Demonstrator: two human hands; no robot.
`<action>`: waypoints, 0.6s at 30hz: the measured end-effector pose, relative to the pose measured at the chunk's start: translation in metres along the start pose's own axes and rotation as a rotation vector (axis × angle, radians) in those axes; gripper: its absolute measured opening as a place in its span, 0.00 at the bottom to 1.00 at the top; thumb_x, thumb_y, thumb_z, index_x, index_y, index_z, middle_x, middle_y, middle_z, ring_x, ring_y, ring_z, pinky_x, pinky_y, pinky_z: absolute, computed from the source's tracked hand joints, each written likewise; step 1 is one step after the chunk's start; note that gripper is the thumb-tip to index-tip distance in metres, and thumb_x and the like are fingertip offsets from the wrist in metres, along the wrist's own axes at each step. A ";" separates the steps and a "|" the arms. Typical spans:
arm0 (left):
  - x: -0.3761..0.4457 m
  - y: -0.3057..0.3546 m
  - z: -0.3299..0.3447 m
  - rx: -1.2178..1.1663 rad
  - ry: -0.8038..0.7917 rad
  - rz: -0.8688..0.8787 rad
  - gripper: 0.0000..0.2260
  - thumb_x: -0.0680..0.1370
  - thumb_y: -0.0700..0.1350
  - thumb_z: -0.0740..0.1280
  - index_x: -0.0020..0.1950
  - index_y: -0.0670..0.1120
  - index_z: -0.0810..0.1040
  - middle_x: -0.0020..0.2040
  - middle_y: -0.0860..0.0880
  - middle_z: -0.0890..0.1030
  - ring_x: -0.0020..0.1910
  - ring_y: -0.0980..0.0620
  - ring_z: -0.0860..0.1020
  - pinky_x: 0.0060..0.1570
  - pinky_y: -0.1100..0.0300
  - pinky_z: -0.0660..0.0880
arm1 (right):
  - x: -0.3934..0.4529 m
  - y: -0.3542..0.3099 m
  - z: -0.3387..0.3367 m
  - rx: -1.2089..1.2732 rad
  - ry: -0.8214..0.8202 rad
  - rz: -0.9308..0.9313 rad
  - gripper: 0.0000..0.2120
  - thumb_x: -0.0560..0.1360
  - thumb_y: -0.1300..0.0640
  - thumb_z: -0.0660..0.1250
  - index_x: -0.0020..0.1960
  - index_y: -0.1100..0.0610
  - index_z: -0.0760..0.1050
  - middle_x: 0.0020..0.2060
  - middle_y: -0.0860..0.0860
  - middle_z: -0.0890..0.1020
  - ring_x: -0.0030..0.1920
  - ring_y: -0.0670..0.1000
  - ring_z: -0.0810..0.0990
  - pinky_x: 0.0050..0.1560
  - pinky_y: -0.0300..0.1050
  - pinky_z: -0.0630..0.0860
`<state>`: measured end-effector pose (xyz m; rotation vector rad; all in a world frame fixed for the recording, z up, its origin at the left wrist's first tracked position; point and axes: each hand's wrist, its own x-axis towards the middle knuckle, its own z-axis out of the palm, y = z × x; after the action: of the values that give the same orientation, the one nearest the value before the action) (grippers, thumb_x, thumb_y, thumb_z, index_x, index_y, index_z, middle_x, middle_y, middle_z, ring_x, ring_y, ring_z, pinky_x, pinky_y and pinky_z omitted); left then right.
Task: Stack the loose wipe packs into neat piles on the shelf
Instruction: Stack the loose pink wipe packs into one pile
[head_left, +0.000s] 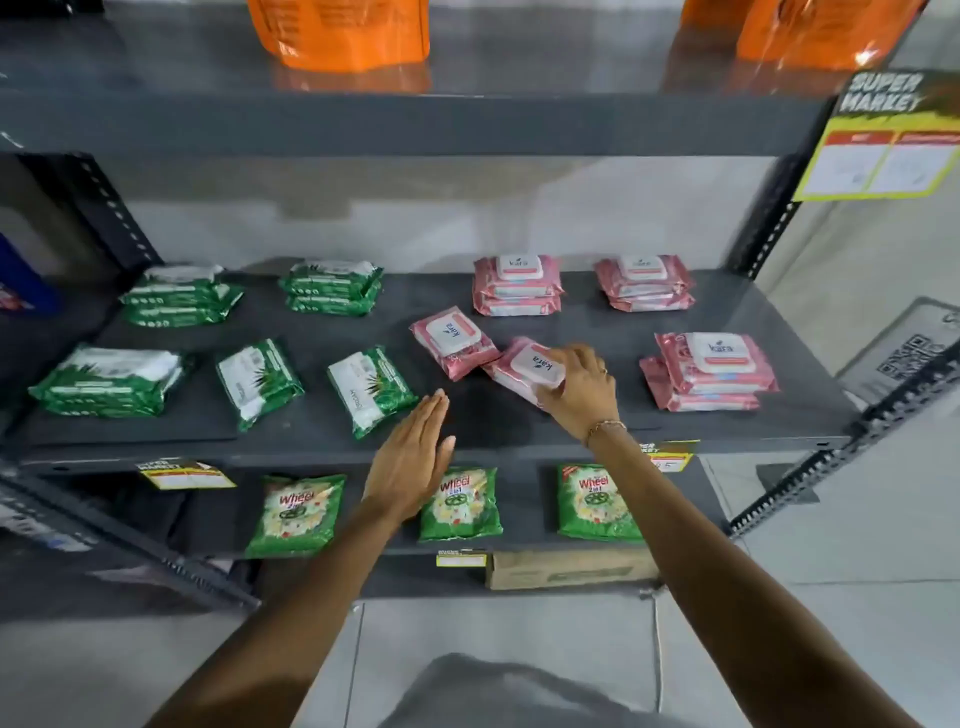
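Note:
On the dark grey shelf (571, 322) my right hand (582, 392) grips a loose pink wipe pack (522, 366), tilted near the shelf's middle. Another loose pink pack (453, 342) lies just left of it, touching it. Two loose green packs (258, 382) (371, 389) lie askew further left. Neat pink piles stand at the back (517, 286) (644, 283) and at the right front (711, 371). Green piles sit at the back left (179, 296) (332, 287) and front left (111, 382). My left hand (413, 460) hovers flat and empty at the shelf's front edge.
Green detergent bags (298, 514) (460, 504) (597, 501) stand on the lower shelf beside a cardboard box (566, 569). Orange bags (340, 31) rest on the upper shelf. A yellow supermarket sign (883, 140) hangs on the right upright. Price tags (184, 474) line the shelf edges.

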<state>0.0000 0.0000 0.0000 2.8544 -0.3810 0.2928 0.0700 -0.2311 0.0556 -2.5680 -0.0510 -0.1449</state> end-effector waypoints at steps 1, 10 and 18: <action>0.000 -0.004 0.005 0.014 -0.025 -0.005 0.25 0.81 0.51 0.50 0.72 0.38 0.66 0.72 0.41 0.70 0.70 0.45 0.70 0.70 0.56 0.64 | 0.005 0.002 0.001 -0.022 -0.062 0.013 0.30 0.69 0.50 0.70 0.68 0.54 0.67 0.67 0.56 0.68 0.66 0.60 0.68 0.65 0.58 0.66; -0.010 -0.015 0.020 0.145 -0.003 -0.108 0.26 0.82 0.52 0.44 0.69 0.38 0.70 0.69 0.41 0.73 0.68 0.43 0.71 0.68 0.53 0.59 | 0.015 0.019 0.005 -0.089 -0.194 0.028 0.48 0.63 0.46 0.74 0.74 0.57 0.53 0.67 0.58 0.66 0.67 0.61 0.64 0.67 0.58 0.65; -0.014 -0.011 0.030 0.141 0.008 -0.220 0.24 0.82 0.51 0.45 0.68 0.40 0.69 0.67 0.42 0.75 0.67 0.43 0.70 0.66 0.50 0.60 | 0.003 0.021 0.017 0.034 -0.040 0.053 0.42 0.62 0.48 0.74 0.70 0.59 0.60 0.62 0.59 0.71 0.62 0.62 0.69 0.64 0.54 0.66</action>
<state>-0.0056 0.0051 -0.0345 2.9964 -0.0436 0.2987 0.0759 -0.2401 0.0305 -2.5359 -0.0001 -0.0721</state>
